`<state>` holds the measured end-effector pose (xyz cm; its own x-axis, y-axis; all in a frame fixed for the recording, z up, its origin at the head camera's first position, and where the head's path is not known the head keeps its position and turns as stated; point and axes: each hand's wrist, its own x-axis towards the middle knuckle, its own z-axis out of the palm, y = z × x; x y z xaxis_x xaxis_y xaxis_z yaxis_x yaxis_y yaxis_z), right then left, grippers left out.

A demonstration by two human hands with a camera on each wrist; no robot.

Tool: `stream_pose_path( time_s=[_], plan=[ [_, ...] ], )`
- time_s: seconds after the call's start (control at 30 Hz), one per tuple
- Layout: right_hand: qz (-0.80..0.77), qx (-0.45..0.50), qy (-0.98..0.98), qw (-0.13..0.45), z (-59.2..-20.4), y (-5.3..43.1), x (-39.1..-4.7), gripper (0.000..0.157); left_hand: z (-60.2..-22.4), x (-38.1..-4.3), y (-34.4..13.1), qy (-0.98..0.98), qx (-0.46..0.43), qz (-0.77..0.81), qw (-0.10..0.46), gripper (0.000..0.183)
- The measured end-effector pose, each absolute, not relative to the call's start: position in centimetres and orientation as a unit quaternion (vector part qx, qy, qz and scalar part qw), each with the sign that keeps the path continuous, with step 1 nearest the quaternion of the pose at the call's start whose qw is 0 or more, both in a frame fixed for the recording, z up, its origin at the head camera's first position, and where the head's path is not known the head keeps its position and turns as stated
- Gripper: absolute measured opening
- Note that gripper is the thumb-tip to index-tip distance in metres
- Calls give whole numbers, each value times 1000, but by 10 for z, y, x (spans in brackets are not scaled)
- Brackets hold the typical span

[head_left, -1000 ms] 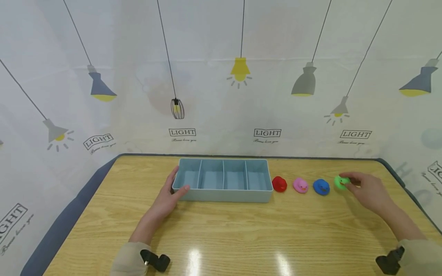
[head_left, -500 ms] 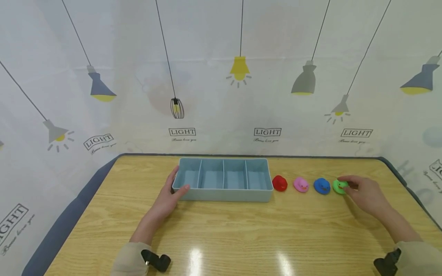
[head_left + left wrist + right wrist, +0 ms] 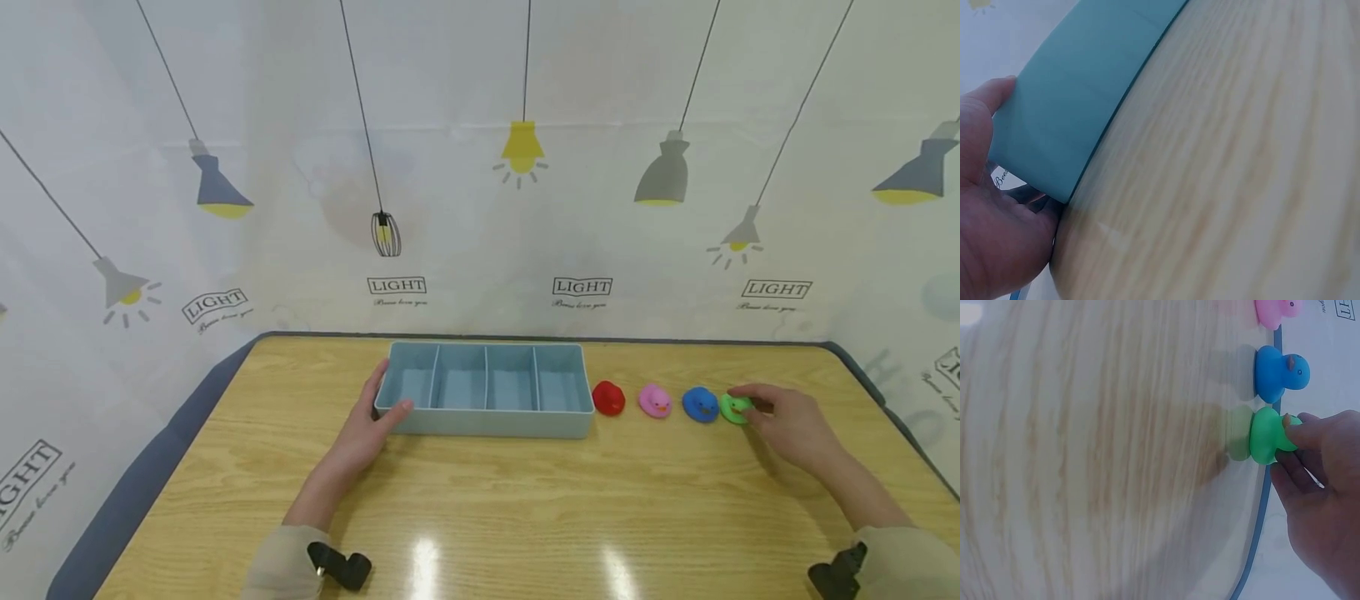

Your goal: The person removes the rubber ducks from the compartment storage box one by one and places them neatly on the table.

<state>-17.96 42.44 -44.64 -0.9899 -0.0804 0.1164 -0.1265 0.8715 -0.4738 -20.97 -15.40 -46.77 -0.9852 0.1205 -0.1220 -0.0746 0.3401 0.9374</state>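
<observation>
In the head view a pale blue box (image 3: 487,422) with several compartments lies lengthwise on the table. My left hand (image 3: 358,435) holds its left end, thumb on the front rim and fingers along the side; the left wrist view shows the box's outer wall (image 3: 1079,106) by the thumb. At the right, my right hand (image 3: 798,427) pinches a green rubber duck (image 3: 1264,436) between thumb and fingers, low at the table. Close beside it is a blue rubber duck (image 3: 701,405); whether they touch I cannot tell. Pink (image 3: 656,402) and red (image 3: 608,399) rubber ducks continue the row leftward.
The wooden table (image 3: 480,508) has a dark blue edge and backs onto a white curtain (image 3: 465,200) printed with lamps. The red duck stands right by the box's right end. No ducks show in the box's compartments.
My right hand has shifted left with the green duck, narrowing the gap to the blue duck. The left hand and box have stayed in place.
</observation>
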Motion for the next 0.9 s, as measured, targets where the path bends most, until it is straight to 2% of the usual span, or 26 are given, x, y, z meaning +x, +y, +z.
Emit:
stream_pose_path(
  time_s=[0.9],
  plan=[
    [245, 84, -965, 49, -446, 423, -184, 30, -465, -208, -153, 805, 29, 587, 83, 82]
  ],
)
